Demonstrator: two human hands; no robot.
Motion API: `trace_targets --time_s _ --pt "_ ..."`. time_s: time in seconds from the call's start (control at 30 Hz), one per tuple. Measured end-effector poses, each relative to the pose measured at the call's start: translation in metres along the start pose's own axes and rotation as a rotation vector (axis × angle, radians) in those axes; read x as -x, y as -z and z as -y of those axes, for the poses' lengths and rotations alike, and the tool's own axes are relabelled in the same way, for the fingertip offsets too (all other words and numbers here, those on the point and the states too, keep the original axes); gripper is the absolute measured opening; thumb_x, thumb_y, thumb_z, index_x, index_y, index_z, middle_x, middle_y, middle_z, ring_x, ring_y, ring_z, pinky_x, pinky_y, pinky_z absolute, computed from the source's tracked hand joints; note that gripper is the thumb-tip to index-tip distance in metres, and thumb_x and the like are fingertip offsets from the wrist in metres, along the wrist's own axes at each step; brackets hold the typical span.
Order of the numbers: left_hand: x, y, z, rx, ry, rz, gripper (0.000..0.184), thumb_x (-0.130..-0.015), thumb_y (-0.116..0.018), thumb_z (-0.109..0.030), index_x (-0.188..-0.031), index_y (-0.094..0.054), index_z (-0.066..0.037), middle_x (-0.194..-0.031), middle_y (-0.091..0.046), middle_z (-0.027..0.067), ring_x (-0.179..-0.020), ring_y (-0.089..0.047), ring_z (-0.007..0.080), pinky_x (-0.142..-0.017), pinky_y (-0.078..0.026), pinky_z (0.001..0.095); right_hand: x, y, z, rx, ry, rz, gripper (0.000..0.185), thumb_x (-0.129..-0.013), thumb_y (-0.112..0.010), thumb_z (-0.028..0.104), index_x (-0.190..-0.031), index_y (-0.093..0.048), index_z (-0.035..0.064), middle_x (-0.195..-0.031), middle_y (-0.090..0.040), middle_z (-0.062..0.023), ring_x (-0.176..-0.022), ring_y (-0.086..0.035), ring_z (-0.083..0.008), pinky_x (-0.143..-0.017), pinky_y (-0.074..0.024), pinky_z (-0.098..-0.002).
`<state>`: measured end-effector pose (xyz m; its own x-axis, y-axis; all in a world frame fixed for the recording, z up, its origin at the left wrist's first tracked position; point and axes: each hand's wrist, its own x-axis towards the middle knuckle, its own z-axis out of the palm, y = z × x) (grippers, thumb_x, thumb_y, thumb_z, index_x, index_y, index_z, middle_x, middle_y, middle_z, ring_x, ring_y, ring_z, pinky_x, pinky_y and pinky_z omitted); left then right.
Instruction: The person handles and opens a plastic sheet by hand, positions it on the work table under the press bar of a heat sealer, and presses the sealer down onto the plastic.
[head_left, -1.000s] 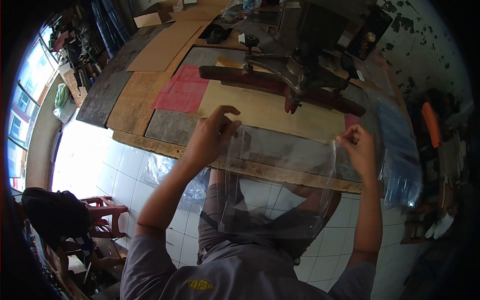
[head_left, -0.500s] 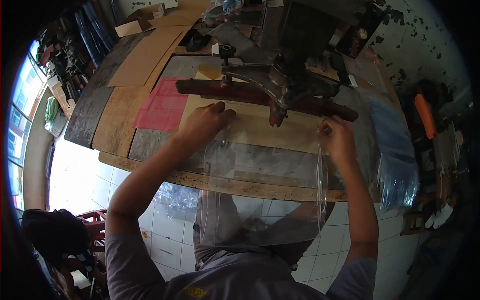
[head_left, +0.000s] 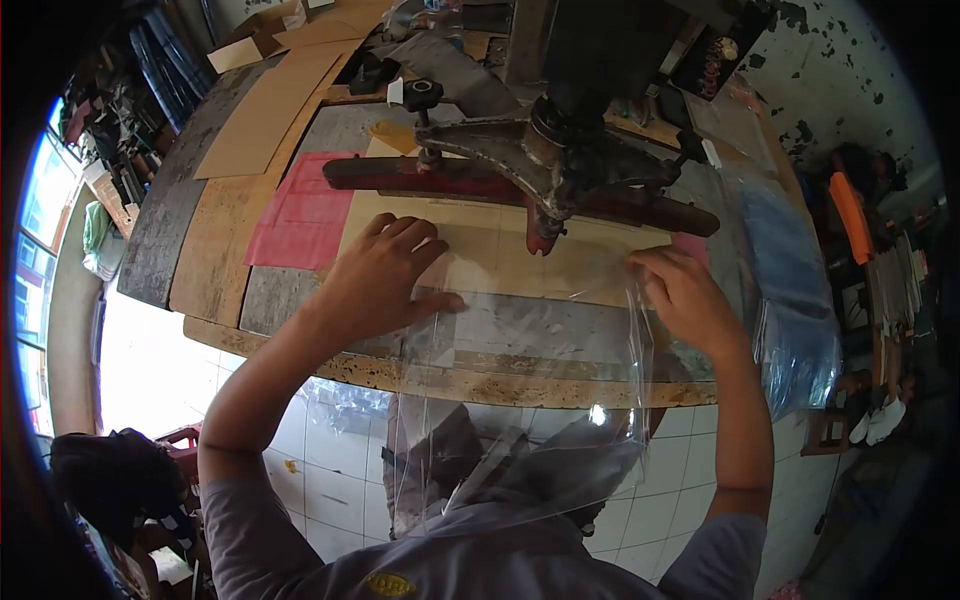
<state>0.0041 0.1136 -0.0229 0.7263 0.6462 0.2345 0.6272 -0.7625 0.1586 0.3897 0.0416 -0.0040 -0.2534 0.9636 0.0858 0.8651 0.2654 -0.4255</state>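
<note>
A clear plastic sheet lies across the bench front and droops over its edge above my lap. My left hand rests at the sheet's upper left, fingers apart and thumb stretched out. At its upper right corner is my right hand, fingers bent and thumb a little apart, fingertips on the plastic. Just beyond both hands, a press head carries a long red and dark bar above a tan sheet. Red sheeting sticks out beside the tan sheet.
Stacked blue-tinted clear plastic hangs over the bench's right side. Cardboard lies at the back left, near an open box. Crumpled plastic is on the tiled floor. A dark form sits beside a red stool at lower left.
My left hand has opened, its thumb spreading toward me. The fingers of my right hand have uncurled from a pinch. The plastic's hanging end has shifted lower, and the view has moved slightly.
</note>
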Motion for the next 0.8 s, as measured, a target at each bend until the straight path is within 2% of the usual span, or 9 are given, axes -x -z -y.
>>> trace_targets --time_s 0.1,0.3,0.43,0.8 --pt "0.007 0.002 -0.001 0.017 -0.007 -0.006 0.041 -0.094 -0.073 -0.034 -0.122 -0.071 -0.004 -0.124 -0.065 0.0139 -0.122 -0.060 0.0325 -0.113 -0.040 0.0477 0.013 0.000 0.006 0.080 0.109 -0.002 0.033 -0.093 -0.067 0.007 -0.125 -0.068 -0.0042 -0.118 -0.072 -0.0196 -0.114 -0.066 -0.0342 -0.098 -0.0537 -0.0412" --pt "0.023 -0.009 0.000 -0.062 0.036 0.040 0.045 -0.100 -0.066 -0.031 -0.137 -0.060 -0.008 -0.141 -0.059 0.0113 -0.138 -0.050 0.0317 -0.123 -0.029 0.0499 0.021 -0.016 0.009 0.085 0.019 -0.093 0.029 -0.095 -0.066 0.008 -0.122 -0.069 -0.0020 -0.130 -0.070 -0.0147 -0.123 -0.061 -0.0326 -0.104 -0.0516 -0.0422" --pt "0.030 -0.005 -0.013 -0.059 0.092 0.061 0.046 -0.101 -0.064 -0.030 -0.140 -0.057 -0.008 -0.152 -0.053 0.0106 -0.146 -0.043 0.0311 -0.128 -0.022 0.0518 0.023 -0.025 0.005 0.105 0.045 -0.152 0.027 -0.095 -0.066 0.003 -0.122 -0.068 -0.0016 -0.129 -0.071 -0.0127 -0.121 -0.062 -0.0311 -0.102 -0.0523 -0.0428" --pt "0.021 -0.015 -0.008 -0.124 0.120 0.029 0.050 -0.098 -0.067 -0.031 -0.141 -0.057 -0.007 -0.154 -0.051 0.0100 -0.146 -0.043 0.0304 -0.126 -0.022 0.0538 0.011 -0.025 -0.010 0.027 0.036 -0.187 0.027 -0.095 -0.066 0.002 -0.121 -0.068 -0.0001 -0.131 -0.069 -0.0104 -0.119 -0.062 -0.0313 -0.101 -0.0537 -0.0433"
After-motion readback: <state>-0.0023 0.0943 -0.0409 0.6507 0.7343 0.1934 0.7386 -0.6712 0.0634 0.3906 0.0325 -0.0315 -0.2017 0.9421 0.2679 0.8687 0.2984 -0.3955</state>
